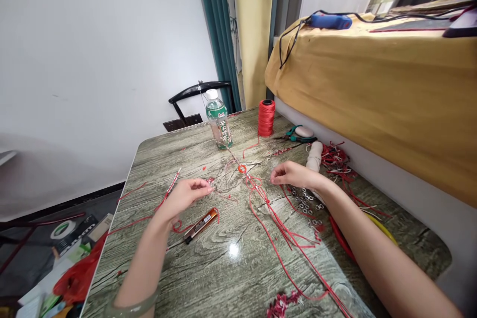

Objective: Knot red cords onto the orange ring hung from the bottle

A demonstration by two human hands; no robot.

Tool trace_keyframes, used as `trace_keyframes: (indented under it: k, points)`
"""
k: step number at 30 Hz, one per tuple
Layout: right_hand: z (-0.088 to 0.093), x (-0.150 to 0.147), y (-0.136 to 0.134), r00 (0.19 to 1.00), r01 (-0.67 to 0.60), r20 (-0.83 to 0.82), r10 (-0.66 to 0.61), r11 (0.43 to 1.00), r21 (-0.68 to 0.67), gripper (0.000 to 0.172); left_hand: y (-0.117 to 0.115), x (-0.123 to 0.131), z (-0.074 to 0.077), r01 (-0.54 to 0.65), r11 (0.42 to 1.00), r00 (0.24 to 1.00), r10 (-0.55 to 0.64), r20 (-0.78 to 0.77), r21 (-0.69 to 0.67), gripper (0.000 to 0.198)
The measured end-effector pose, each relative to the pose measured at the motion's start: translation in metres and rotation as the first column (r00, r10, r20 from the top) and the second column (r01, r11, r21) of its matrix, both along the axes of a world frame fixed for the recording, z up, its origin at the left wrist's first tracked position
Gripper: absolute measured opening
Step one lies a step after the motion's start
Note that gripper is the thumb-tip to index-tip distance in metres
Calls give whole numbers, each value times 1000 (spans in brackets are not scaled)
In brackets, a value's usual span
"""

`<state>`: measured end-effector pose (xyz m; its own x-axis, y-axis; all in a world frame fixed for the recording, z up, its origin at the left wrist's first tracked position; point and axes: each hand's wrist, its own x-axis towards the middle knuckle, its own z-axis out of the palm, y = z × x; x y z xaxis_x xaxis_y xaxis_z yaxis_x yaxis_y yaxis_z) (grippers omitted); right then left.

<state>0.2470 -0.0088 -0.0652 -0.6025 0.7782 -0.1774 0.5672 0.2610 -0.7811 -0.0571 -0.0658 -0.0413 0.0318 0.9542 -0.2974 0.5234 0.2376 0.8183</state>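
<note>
Red cords [274, 212] run from an orange-red ring [242, 169] toward the table's front right, with a thin string leading back to the bottle [219, 121]. My left hand [190, 194] is left of the ring, its thumb and fingertips pressed close; whatever they hold, perhaps a thin thread, is too small to name. On the other side of the cords, my right hand [288, 175] has its fingers curled together in a pinch near the small metal rings [306, 201]. Anything between them cannot be made out. An orange lighter-like stick [201, 226] lies below my left hand.
A red thread spool [266, 119] and green-handled pliers [292, 133] stand or lie toward the back. Right of them are a white roll [314, 156] and tangled cord scraps [335, 159]. A yellow-covered surface [372, 74] rises along the right.
</note>
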Motion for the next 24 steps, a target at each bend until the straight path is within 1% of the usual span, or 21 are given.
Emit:
trace_keyframes:
  k: [1,3,6,9,11,13,15,16,18,20,21,24]
  points:
    - [0,-2,0,1000,19,-7,-19,1000,3,18,0,6,-1,-32,999,998,32,49,10,23]
    - [-1,-5,-2,998,62,-17,-62,998,-5,16,-1,19,-4,-63,998,987,60,152,18,22]
    - [-3,-9,-4,992,110,-44,-115,989,-102,18,-4,35,-10,-81,997,957,82,277,-15,19]
    - [-2,-14,-7,977,164,-105,-185,969,-183,22,-7,50,-17,-107,994,937,107,334,-21,20]
    - [-1,-17,-10,971,181,-122,-204,968,-173,19,-8,58,-22,-120,993,940,115,322,-3,18]
    - [1,-19,-12,983,141,-101,-154,981,-132,19,-9,65,-28,-140,990,956,135,260,2,19]
    - [2,-21,-14,998,53,-43,-56,996,-71,25,-9,73,-32,-147,989,978,142,155,24,22]
    - [2,-21,-14,1000,5,-6,-5,999,-41,28,-9,78,-34,-135,989,987,130,96,51,23]
    - [1,-23,-15,997,-59,45,59,998,-14,32,-11,86,-36,-63,990,998,66,-17,122,24]
    - [-1,-25,-15,996,-67,51,69,997,-26,30,-12,94,-37,11,987,993,9,-121,160,27]
    - [-2,-26,-14,997,-57,45,59,998,-38,29,-13,96,-37,28,986,985,0,-170,162,27]
    - [-5,-28,-13,1000,-14,26,16,997,-76,28,-13,98,-39,13,989,963,27,-270,147,24]
